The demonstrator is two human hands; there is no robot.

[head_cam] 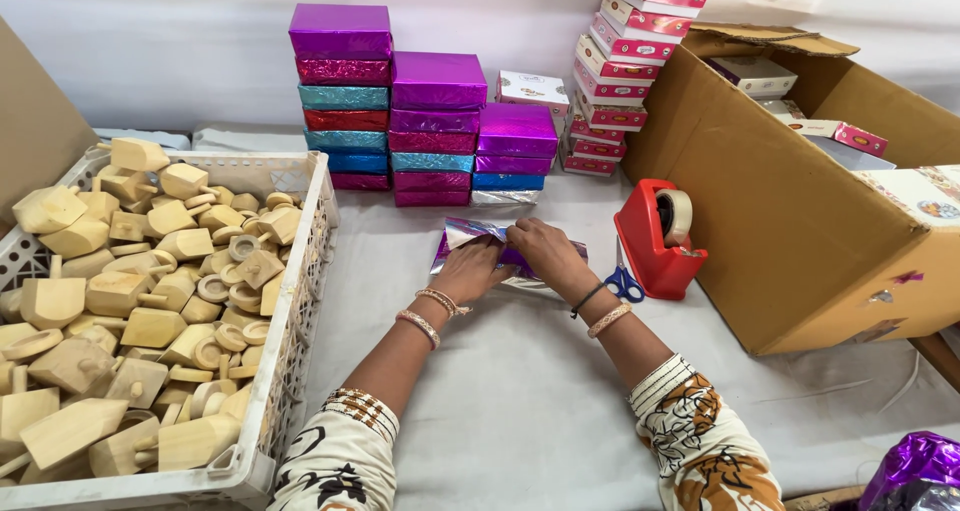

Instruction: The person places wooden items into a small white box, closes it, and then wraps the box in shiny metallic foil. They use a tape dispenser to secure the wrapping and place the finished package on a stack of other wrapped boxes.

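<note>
Head view, risks: the shiny sheet could slip or crease under the fingers, and a loose fold would spring open, since nothing I can see is taping it down yet.
Cardboard carton (pixel 800 201): big and open at the right edge of the tabletop, with printed pink-and-white boxes inside; its near wall stands close behind the tape dispenser.
White crate (pixel 300 301): along the left edge, heaped with pale wooden spinning tops (pixel 130 301); one could roll out if the crate were knocked.
Wrapped boxes (pixel 420 111): three stacks in purple, teal, red and blue foil at the back edge, neat enough, though the tallest might topple if nudged.
Pink-and-white boxes (pixel 625 66): a leaning pile at the back right, not yet wrapped.
Tape dispenser (pixel 658 241): red, just right of the hands, with blue-handled scissors (pixel 625 283) touching its base; blades near the wrist could snag.
Foil-wrapped packet (pixel 470 239): mid-tabletop, purple and silver, crinkled, flaps partly folded.
Left hand (pixel 470 269): flat, pressing the packet down.
Right hand (pixel 545 253): fingers pinching a foil flap.
</note>
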